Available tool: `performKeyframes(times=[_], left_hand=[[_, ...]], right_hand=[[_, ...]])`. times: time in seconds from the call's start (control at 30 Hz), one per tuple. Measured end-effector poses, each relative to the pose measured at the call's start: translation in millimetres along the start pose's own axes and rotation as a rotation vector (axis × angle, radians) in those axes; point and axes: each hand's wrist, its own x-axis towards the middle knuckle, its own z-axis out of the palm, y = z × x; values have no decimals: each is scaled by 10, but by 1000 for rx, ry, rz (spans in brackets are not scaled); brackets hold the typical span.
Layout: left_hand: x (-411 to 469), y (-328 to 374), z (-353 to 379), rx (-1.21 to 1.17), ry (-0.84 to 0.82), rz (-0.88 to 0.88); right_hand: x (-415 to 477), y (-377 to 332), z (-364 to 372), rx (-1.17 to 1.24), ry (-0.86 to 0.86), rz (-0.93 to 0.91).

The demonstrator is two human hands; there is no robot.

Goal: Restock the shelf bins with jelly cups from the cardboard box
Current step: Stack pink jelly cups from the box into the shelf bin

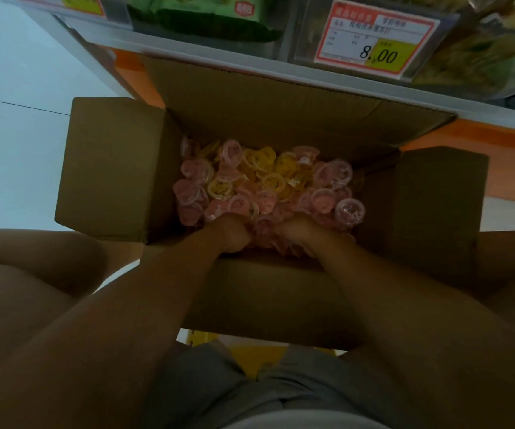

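An open cardboard box [116, 168] stands on the floor between my knees, its four flaps folded outward. Inside lies a heap of small jelly cups [262, 181], pink ones around the edges and yellow ones in the middle. Both my hands reach down into the near side of the heap. My left hand [229, 233] is curled with its fingers dug into the pink cups. My right hand [296, 232] is curled the same way beside it, and pink cups sit between the two hands. The fingertips of both hands are buried among the cups.
A shelf edge [312, 72] runs just beyond the box, with clear bins of green packets [206, 17] and a price tag [377, 41] reading 8.00. An orange base panel [466, 140] lies under the shelf. White floor [11, 119] spreads to the left.
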Motion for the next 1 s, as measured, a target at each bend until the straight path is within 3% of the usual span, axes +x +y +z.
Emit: performKeyframes(times=[0.27,0.37,0.57,0.8,1.0], left_hand=[[-226,-27,-62,-539,-12,-35],[-366,12,-172,-571,71,6],[-722,132,-411,-936,214,85],[-1196,390,-541,-1056,357,135],[-1680,580,-689,-1055,486,255]], right_hand=[[-199,138,-184,362,-233,-82],[-332,98,-239,483,-290,-103],[-734,-68,-362,705,-387,-152],[-1315,-247,-347,762,-429,-394],[-1757,-446,-311,762,-324,-552]])
